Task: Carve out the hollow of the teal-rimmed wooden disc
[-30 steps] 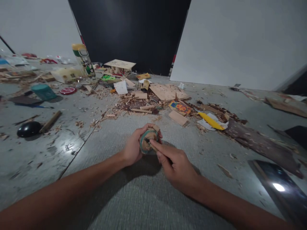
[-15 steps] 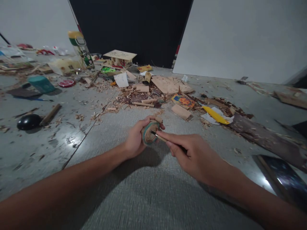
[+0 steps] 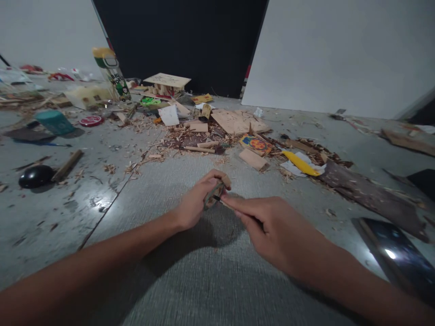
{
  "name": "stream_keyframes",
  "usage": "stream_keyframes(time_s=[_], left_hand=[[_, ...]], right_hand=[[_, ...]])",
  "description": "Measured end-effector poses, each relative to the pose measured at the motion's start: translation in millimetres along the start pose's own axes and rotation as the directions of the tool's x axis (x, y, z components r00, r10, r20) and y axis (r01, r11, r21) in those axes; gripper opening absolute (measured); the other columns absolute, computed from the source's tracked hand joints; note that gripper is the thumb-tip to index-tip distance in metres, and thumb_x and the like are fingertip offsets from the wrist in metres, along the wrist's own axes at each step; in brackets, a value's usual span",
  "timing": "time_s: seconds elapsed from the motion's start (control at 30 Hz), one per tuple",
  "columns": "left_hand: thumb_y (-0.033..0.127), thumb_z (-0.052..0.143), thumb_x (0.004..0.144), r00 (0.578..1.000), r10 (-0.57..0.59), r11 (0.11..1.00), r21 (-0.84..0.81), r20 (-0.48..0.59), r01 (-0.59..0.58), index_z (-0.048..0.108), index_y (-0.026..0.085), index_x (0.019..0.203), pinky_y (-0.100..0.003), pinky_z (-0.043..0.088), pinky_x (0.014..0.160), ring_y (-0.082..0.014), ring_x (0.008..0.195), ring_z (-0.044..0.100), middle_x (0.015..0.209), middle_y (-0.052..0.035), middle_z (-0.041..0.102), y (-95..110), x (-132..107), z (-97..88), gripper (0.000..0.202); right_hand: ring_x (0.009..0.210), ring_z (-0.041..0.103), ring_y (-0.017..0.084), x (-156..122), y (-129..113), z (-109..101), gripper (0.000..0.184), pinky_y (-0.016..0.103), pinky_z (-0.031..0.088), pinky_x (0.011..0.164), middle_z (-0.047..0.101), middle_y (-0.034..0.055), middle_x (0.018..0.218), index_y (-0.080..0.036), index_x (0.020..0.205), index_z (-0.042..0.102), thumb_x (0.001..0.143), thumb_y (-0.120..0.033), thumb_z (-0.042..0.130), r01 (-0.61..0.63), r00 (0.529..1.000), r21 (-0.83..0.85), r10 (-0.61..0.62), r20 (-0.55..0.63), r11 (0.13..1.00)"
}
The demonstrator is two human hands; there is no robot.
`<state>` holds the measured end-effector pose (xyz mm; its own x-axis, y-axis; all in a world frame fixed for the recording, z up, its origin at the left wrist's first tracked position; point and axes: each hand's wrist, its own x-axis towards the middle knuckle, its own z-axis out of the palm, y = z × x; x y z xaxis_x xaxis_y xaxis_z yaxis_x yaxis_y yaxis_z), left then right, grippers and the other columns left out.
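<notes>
My left hand [image 3: 194,203] is closed around a small round wooden piece [image 3: 210,199] with a teal-green painted rim, held above the grey mat. The piece is tilted nearly edge-on, so little of its brown face shows. Between the thumb and fingers of my right hand [image 3: 268,222] is a slim paintbrush [image 3: 222,202] with a pale handle and dark tip. The tip meets or is very near the face of the wooden piece; actual contact cannot be made out.
Wood shavings and scraps [image 3: 200,136] lie ahead, with a wooden board [image 3: 238,121] behind. A yellow object [image 3: 301,164] rests on white paper. At right is a phone [image 3: 394,253]; at left, a black rounded object [image 3: 36,176], a teal container [image 3: 54,122] and a bottle [image 3: 113,74].
The round wooden piece has turned from showing its face to nearly edge-on in my left hand. My right hand has stayed close with the paintbrush. The view has shifted slightly.
</notes>
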<state>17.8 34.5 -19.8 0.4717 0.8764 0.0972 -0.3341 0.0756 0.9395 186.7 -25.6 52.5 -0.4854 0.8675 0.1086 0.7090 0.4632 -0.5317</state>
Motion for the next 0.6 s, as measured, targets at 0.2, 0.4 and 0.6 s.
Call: stream_keyframes(time_s=[0.2, 0.4, 0.6], left_hand=[[0.044, 0.052, 0.084, 1.0, 0.01, 1.0, 0.001, -0.013, -0.01, 0.057, 0.017, 0.088, -0.028, 0.042, 0.069, -0.0164, 0.078, 0.054, 0.086, -0.0045, 0.056, 1.9, -2.3, 0.2, 0.028], [0.042, 0.051, 0.084, 0.997, 0.042, 0.999, -0.013, -0.071, -0.043, 0.058, 0.017, 0.086, -0.028, 0.043, 0.068, -0.0162, 0.077, 0.055, 0.086, -0.0051, 0.059, 1.1, -2.7, -0.8, 0.026], [0.038, 0.052, 0.082, 0.993, 0.015, 0.997, -0.08, -0.114, -0.024, 0.059, 0.017, 0.083, -0.027, 0.045, 0.068, -0.0158, 0.075, 0.057, 0.083, -0.0046, 0.061, 2.6, -2.7, 1.2, 0.022]], right_hand=[[0.082, 0.075, 0.028, -1.5, 0.6, 10.4, 0.043, 0.042, 0.061, 0.074, 0.079, 0.0125, 0.098, -0.015, 0.124, 0.07, 0.09, -0.009, 0.046, 0.029, 0.998, -0.048, -0.031, -0.047, 0.998], [0.076, 0.074, 0.029, -5.9, 9.0, 27.5, 0.05, 0.045, 0.061, 0.068, 0.077, 0.0141, 0.088, -0.014, 0.134, 0.063, 0.09, -0.009, 0.04, 0.067, 0.993, -0.168, -0.082, -0.083, 0.983], [0.075, 0.072, 0.027, -3.3, 15.5, 41.4, 0.053, 0.042, 0.059, 0.066, 0.076, 0.015, 0.087, -0.011, 0.134, 0.063, 0.088, -0.007, 0.037, 0.103, 0.984, -0.205, -0.13, -0.123, 0.973]])
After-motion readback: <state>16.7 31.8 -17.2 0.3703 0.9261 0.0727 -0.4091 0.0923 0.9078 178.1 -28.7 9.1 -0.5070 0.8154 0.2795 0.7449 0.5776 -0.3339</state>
